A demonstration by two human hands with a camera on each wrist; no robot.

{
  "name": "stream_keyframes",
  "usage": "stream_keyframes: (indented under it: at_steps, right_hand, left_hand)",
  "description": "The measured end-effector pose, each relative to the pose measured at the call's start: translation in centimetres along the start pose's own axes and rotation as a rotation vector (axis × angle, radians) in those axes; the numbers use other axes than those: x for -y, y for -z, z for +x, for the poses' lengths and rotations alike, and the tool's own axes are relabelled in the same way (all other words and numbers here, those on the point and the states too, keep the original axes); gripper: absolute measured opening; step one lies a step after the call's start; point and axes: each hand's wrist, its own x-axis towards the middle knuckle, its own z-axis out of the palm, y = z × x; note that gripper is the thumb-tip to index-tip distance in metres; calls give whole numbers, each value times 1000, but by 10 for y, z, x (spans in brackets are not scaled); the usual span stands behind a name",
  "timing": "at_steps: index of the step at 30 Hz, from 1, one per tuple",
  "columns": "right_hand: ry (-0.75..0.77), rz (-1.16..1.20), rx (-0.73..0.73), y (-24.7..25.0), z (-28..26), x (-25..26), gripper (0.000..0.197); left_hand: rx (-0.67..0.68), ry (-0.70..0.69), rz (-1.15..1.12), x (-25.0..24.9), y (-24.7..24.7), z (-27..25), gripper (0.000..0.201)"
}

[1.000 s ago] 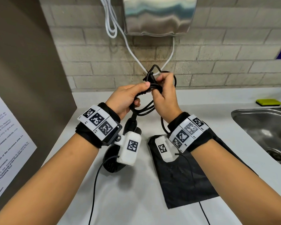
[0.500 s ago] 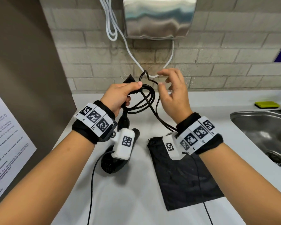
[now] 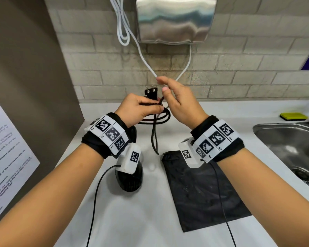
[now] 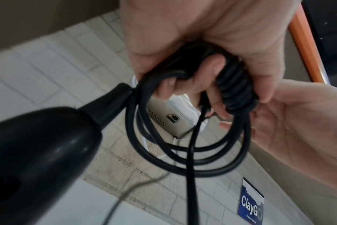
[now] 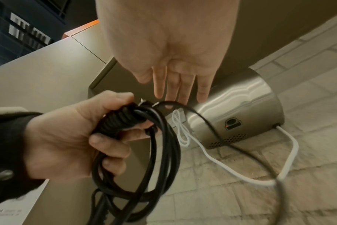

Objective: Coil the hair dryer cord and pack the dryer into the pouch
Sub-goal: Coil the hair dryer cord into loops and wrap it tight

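Note:
In the head view my left hand (image 3: 146, 108) grips the coiled black cord (image 3: 157, 119) above the counter, with the plug (image 3: 151, 91) sticking up past the knuckles. The left wrist view shows the fingers curled round the wrapped part of the cord (image 4: 235, 85), loops hanging below, and the black hair dryer (image 4: 38, 152) close by. The hair dryer (image 3: 130, 180) lies on the counter under my left wrist. My right hand (image 3: 163, 84) hovers just right of the cord with straight fingers (image 5: 180, 89) and holds nothing. The flat black pouch (image 3: 200, 189) lies below my right wrist.
A steel hand dryer (image 3: 175, 18) hangs on the brick wall, with a white cable (image 3: 143, 56) looping beneath it. A steel sink (image 3: 285, 139) is at the right, a yellow-green sponge (image 3: 292, 116) behind it. A brown panel (image 3: 25, 77) with a notice stands at the left.
My right hand has let go of the cord and opened beside it. My left hand has come down a little with the coil, and the plug now stands above it.

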Motion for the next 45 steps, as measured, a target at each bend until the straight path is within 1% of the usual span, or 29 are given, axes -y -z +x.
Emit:
stream_keyframes:
  at_steps: [2, 3, 5, 7, 9, 11, 12, 14, 15, 16, 17, 19, 22, 24, 25, 26, 28, 29, 30, 31, 32, 34, 35, 37, 38, 39, 41, 43, 45]
  right_hand:
    - [-76, -38, 108, -1, 3, 2, 36]
    - [-109, -28, 147, -1, 4, 1, 31]
    - [-156, 103, 215, 2, 5, -4, 21]
    - [-161, 226, 253, 4, 4, -7, 9]
    - [-145, 261, 242, 4, 1, -9, 8]
    - [-152, 283, 127, 2, 0, -14, 12]
    - [-175, 308, 20, 4, 0, -18, 17]
    - [-277, 324, -256, 14, 2, -30, 19]
    - [-340, 292, -388, 22, 2, -39, 21]
    - [-409, 245, -482, 30, 1, -52, 24]
    - [-485, 193, -523, 36, -2, -68, 27]
    - [-609, 87, -514, 41, -15, -95, 29]
    - [-733, 37, -446, 33, -43, -128, 20]
    - [-856, -100, -308, 28, -63, -141, 23]
    - [-928, -180, -209, 26, -72, -147, 27]
    - [-1008, -261, -67, 23, -83, -152, 30]
    - [-1078, -400, 292, 17, -96, -151, 35]
    - [-1075, -467, 417, 14, -100, -151, 37]
    - [-1091, -500, 471, 11, -101, -148, 40]
    - [-1093, -534, 505, 8, -101, -145, 44]
    - [-1075, -585, 467, 7, -100, -142, 51]
    - [-961, -641, 340, -2, -92, -137, 58]
    - [-865, -593, 291, -6, -86, -135, 57]
    - [-653, -241, 167, -15, -72, -126, 53]
    - [-527, -68, 159, -17, -66, -117, 53]
    - [-411, 49, 202, -18, -59, -104, 54]
    - [-242, 183, 311, -23, -50, -86, 59]
    - [-210, 279, 358, -29, -45, -75, 59]
    - [-222, 337, 330, -30, -42, -69, 51]
  left_hand:
    - [86, -13, 54, -1, -2, -3, 25]
    - [102, -15, 79, -1, -2, -4, 25]
    - [113, -31, 129, -1, -1, -5, 27]
    - [138, -43, 154, -1, 0, -6, 26]
    - [160, -44, 145, -1, 0, -5, 28]
    - [162, -49, 101, 0, 0, -3, 35]
    - [157, -50, 72, 1, 0, -1, 38]
    - [128, -32, 23, 4, 4, 1, 40]
    - [100, -22, -12, 6, 7, 3, 38]
    - [68, -9, -59, 8, 10, 4, 36]
    - [39, 10, -108, 9, 13, 4, 34]
    - [11, 38, -155, 10, 17, 5, 29]
    - [-9, 67, -150, 10, 21, 7, 23]
    - [-35, 99, -152, 8, 22, 8, 12]
    - [-45, 115, -156, 7, 22, 8, 8]
    - [-49, 125, -165, 6, 21, 8, 8]
    - [-44, 129, -209, 6, 19, 8, 10]
    - [-37, 132, -230, 6, 19, 8, 11]
    - [-26, 141, -236, 6, 18, 9, 12]
    - [-12, 153, -219, 7, 18, 10, 12]
    - [5, 164, -186, 6, 17, 11, 12]
    - [39, 177, -129, 5, 16, 12, 11]
    - [52, 179, -114, 4, 15, 12, 11]
    - [73, 176, -115, 2, 12, 12, 11]
    - [76, 169, -137, 0, 11, 11, 12]
    - [73, 160, -164, -1, 9, 11, 13]
    - [54, 151, -186, -2, 7, 12, 14]
    - [49, 158, -206, -2, 7, 13, 14]
    - [70, 171, -231, -1, 8, 14, 12]
